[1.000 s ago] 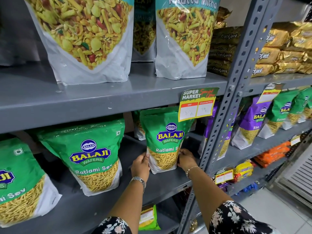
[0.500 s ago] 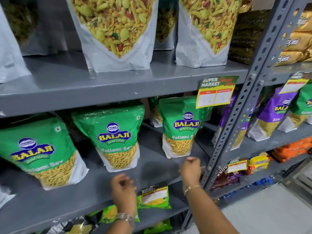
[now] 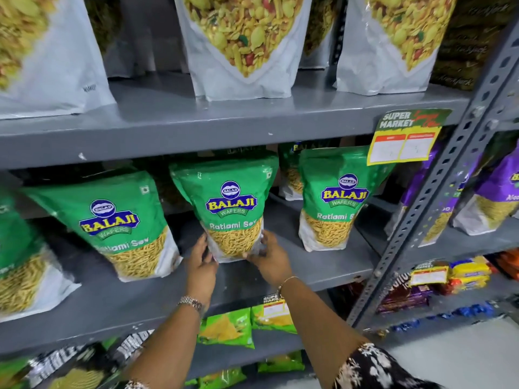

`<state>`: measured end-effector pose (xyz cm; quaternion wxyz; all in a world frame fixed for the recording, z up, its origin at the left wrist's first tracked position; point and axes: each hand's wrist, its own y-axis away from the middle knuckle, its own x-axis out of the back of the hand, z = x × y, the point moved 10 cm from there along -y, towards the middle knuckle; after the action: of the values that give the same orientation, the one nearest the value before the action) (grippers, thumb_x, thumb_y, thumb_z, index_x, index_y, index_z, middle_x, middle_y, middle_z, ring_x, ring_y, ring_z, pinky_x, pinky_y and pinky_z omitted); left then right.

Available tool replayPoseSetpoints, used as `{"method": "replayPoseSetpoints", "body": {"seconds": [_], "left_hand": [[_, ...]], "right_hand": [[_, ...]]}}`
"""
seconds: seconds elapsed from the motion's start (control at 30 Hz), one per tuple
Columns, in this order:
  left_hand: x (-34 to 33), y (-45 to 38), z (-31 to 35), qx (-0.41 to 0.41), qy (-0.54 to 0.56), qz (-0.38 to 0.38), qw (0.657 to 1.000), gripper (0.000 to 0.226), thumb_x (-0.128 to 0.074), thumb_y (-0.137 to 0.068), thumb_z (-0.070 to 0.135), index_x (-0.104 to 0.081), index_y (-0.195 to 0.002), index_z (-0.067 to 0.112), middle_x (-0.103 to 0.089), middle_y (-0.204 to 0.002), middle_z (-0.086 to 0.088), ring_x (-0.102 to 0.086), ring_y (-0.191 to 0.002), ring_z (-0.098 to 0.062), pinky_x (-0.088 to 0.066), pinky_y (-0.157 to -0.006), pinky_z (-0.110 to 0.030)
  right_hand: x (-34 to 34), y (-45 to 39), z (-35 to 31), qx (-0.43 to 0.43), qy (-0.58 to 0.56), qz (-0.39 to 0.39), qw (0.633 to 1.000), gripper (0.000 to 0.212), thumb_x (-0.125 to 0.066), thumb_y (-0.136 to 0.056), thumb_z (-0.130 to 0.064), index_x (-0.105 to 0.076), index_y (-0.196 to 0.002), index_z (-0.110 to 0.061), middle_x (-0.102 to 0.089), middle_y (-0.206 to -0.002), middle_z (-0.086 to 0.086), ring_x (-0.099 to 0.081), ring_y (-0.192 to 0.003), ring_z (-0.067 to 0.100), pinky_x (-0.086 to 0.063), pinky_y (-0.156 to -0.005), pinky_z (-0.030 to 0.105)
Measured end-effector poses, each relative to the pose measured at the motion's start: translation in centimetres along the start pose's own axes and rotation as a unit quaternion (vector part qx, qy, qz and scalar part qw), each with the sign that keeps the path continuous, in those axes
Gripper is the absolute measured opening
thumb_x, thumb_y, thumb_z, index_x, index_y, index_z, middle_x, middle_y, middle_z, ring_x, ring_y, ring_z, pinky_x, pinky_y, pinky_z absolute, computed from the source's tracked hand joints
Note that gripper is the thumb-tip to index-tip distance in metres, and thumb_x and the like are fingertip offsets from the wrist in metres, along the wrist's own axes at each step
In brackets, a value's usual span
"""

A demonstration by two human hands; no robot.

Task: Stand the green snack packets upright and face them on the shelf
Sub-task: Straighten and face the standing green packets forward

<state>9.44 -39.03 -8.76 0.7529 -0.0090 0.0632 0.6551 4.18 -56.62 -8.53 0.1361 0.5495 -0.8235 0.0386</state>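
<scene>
Left hand (image 3: 201, 258) and right hand (image 3: 268, 258) clamp bottom corners of middle green packet (image 3: 227, 203), fingers curled on each side. Packet rises straight above hands, long axis upright, top leaning slightly left. Both hands equally near. Gray shelf (image 3: 323, 265) under packet; free gaps either side; neighbour packets (image 3: 334, 197) apart.

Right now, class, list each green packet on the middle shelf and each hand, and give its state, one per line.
Middle green packet: upright, front facing out, gripped at its base by both hands.
Right green packet: upright, front facing out, untouched.
Left green packet: tilted, untouched.
Far-left green packet: tilted, partly out of view.
Left hand: holding the middle packet's lower left corner.
Right hand: holding its lower right corner.
</scene>
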Motion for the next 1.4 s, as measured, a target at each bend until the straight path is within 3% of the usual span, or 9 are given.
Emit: {"method": "replayPoseSetpoints", "body": {"seconds": [0.1, 0.33, 0.57, 0.73, 1.03, 1.13, 1.23, 1.3, 1.4], "left_hand": [[-1.1, 0.0, -0.4, 0.000, 0.022, 0.004, 1.000, 0.067, -0.040, -0.084, -0.019, -0.041, -0.139, 0.019, -0.047, -0.144, -0.002, -0.049, -0.129, -0.022, -0.039, -0.109, -0.047], [-3.0, 0.0, -0.8, 0.009, 0.052, -0.005, 0.999, 0.066, -0.039, -0.084, -0.018, -0.047, -0.132, 0.027, -0.054, -0.130, 0.006, -0.055, -0.119, -0.019, -0.048, -0.086, -0.028], [-2.4, -0.3, -1.0, 0.007, 0.038, 0.000, 0.999, 0.065, -0.039, -0.084, -0.016, -0.047, -0.132, 0.027, -0.053, -0.131, 0.003, -0.054, -0.121, -0.025, -0.046, -0.092, -0.035], [-2.1, -0.2, -0.9, 0.006, 0.037, 0.010, 0.999, 0.062, -0.041, -0.086, -0.014, -0.044, -0.136, 0.022, -0.048, -0.143, -0.002, -0.051, -0.125, -0.025, -0.045, -0.097, -0.037], [-2.0, 0.7, 0.1, -0.007, 0.039, 0.019, 0.999, 0.061, -0.046, -0.085, -0.015, -0.046, -0.132, 0.024, -0.049, -0.136, 0.001, -0.053, -0.118, -0.018, -0.047, -0.092, -0.034], [-0.3, 1.2, -0.6, 0.021, 0.018, 0.039, 0.999, 0.063, -0.036, -0.085, -0.019, -0.041, -0.138, 0.016, -0.045, -0.137, 0.001, -0.051, -0.116, -0.013, -0.048, -0.078, -0.024], [4.1, 2.7, -1.9, 0.018, 0.016, 0.092, 0.995, 0.061, -0.028, -0.081, -0.027, -0.043, -0.134, -0.002, -0.047, -0.139, -0.018, -0.053, -0.115, -0.029, -0.044, -0.068, -0.018], [8.4, 3.8, -2.3, 0.010, -0.004, 0.146, 0.989, 0.053, -0.031, -0.080, -0.028, -0.049, -0.124, -0.004, -0.055, -0.125, -0.027, -0.057, -0.095, -0.025, -0.044, -0.060, -0.008], [15.2, 4.7, -1.1, 0.010, -0.068, 0.228, 0.971, 0.044, -0.041, -0.087, -0.012, -0.050, -0.128, 0.002, -0.055, -0.112, -0.009, -0.053, -0.096, -0.020, -0.046, -0.058, -0.004]], "right_hand": [[0.8, -0.3, -0.1, 0.006, 0.018, 0.006, 1.000, 0.069, -0.074, -0.081, -0.016, -0.038, -0.139, -0.014, -0.055, -0.138, 0.007, -0.055, -0.124, 0.028, -0.048, -0.101, 0.039], [3.0, -0.5, 0.0, 0.014, 0.043, 0.006, 0.999, 0.073, -0.077, -0.077, -0.014, -0.037, -0.138, -0.013, -0.058, -0.134, 0.007, -0.057, -0.121, 0.028, -0.043, -0.086, 0.025], [3.0, -0.6, -0.2, 0.010, 0.063, -0.019, 0.998, 0.077, -0.078, -0.075, -0.014, -0.035, -0.138, -0.013, -0.058, -0.135, 0.010, -0.056, -0.123, 0.031, -0.048, -0.100, 0.039], [2.6, -0.2, -0.2, 0.010, 0.073, -0.028, 0.997, 0.075, -0.077, -0.075, -0.014, -0.036, -0.137, -0.016, -0.059, -0.134, 0.010, -0.056, -0.122, 0.032, -0.049, -0.101, 0.040], [2.3, 0.1, 0.6, -0.019, 0.085, -0.047, 0.995, 0.083, -0.078, -0.074, -0.011, -0.030, -0.142, -0.015, -0.056, -0.137, 0.009, -0.054, -0.124, 0.032, -0.047, -0.101, 0.040], [3.1, 0.6, 1.0, -0.064, 0.097, 0.013, 0.993, 0.059, -0.071, -0.076, -0.003, -0.040, -0.126, -0.004, -0.060, -0.119, 0.014, -0.058, -0.116, 0.035, -0.045, -0.089, 0.032], [3.6, 2.7, 0.0, -0.052, 0.141, 0.101, 0.984, 0.021, -0.055, -0.084, 0.001, -0.048, -0.104, 0.001, -0.065, -0.107, 0.022, -0.062, -0.106, 0.039, -0.041, -0.080, 0.033], [1.8, 3.9, -0.2, -0.032, 0.169, 0.084, 0.981, 0.014, -0.052, -0.085, -0.003, -0.058, -0.097, -0.006, -0.069, -0.102, 0.019, -0.064, -0.101, 0.035, -0.042, -0.079, 0.032], [-3.0, 4.8, -1.1, 0.018, 0.145, 0.004, 0.989, 0.025, -0.051, -0.082, 0.000, -0.068, -0.097, -0.010, -0.072, -0.098, 0.010, -0.066, -0.096, 0.025, -0.046, -0.082, 0.027]]}}
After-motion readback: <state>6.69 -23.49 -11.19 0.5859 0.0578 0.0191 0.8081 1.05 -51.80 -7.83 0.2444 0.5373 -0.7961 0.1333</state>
